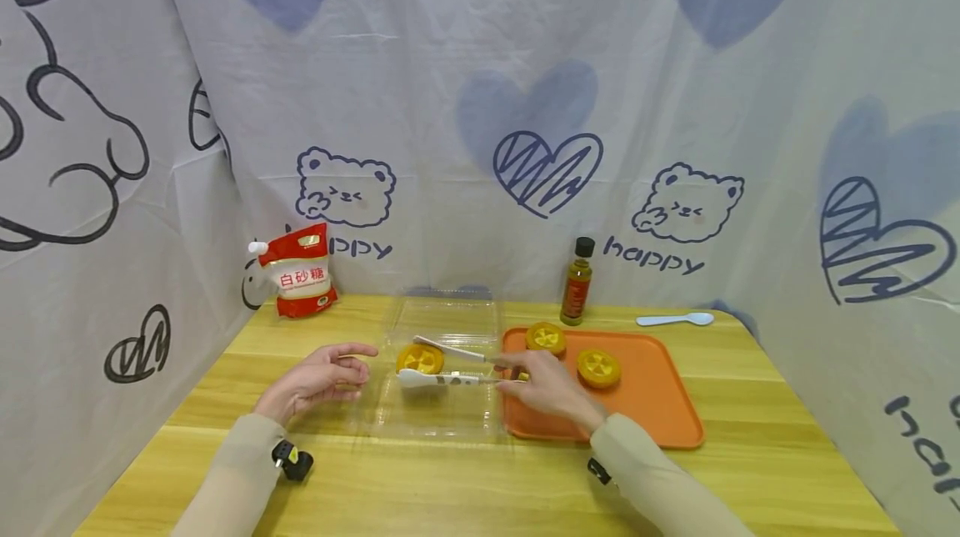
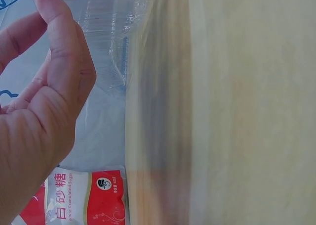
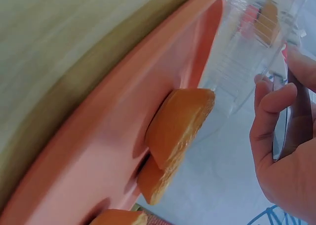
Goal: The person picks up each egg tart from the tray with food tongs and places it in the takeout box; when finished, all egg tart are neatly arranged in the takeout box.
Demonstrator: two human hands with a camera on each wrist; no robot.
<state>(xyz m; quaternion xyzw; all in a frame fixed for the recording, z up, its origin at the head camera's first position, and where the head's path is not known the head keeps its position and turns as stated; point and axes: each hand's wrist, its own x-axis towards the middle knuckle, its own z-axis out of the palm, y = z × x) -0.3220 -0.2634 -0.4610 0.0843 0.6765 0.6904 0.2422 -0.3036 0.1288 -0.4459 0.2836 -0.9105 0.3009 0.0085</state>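
My right hand [image 1: 551, 387] grips a pair of tongs [image 1: 453, 379] with pale, patterned ends, pointing left over the clear plastic container [image 1: 442, 422]. Between the spread tong arms sits a round yellow tart-like piece [image 1: 420, 359] inside the container; whether the tips touch it I cannot tell. Just left of the container, my left hand [image 1: 322, 374] hovers with loosely bent fingers and holds nothing. Under and beyond my right hand lies the orange tray [image 1: 656, 404], bearing similar round pieces [image 1: 598, 368]. The right wrist view shows several of these pieces [image 3: 180, 121] close up, partly overlapping.
A red and white sugar bag [image 1: 303, 278] stands at the back left. Behind the tray is a small dark-capped bottle [image 1: 576, 287], with a pale spoon [image 1: 675, 319] to its right. The container's raised lid [image 1: 442, 312] is at the back, near the patterned curtain [image 1: 450, 103].
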